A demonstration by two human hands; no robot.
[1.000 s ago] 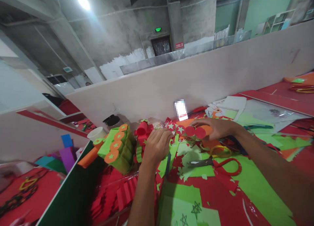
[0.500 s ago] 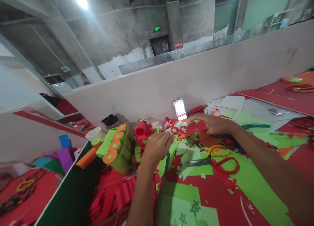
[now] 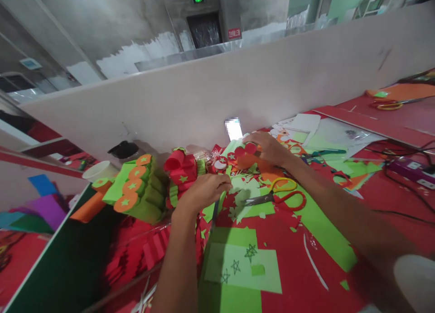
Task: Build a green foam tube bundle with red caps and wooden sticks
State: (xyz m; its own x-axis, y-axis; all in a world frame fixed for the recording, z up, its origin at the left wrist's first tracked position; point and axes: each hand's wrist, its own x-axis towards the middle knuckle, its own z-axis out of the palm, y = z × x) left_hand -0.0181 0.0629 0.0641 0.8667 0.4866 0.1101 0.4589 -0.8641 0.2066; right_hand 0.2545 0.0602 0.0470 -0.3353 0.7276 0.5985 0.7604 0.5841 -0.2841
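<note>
My right hand is curled over a row of light green paper rolls with red round ends near the back panel. Some of the ends bear pale stars. My left hand is low over the paper scraps, fingers bent and together; whatever is under the fingertips is hidden. Beside it on the left are a red paper model with a yellow-green star and a block of green rolls with orange, starred ends. Scissors with yellow and red handles lie below my right hand.
A lit phone leans against the white panel. Green sheets with drawn stars lie in front. Left are a green divider, a white cup and an orange paper tube. Cables run at the right.
The view has tilted down and shifted right, so things appear higher and further left. My right hand stays at the red-ended rolls, and my left hand remains over the scraps.
</note>
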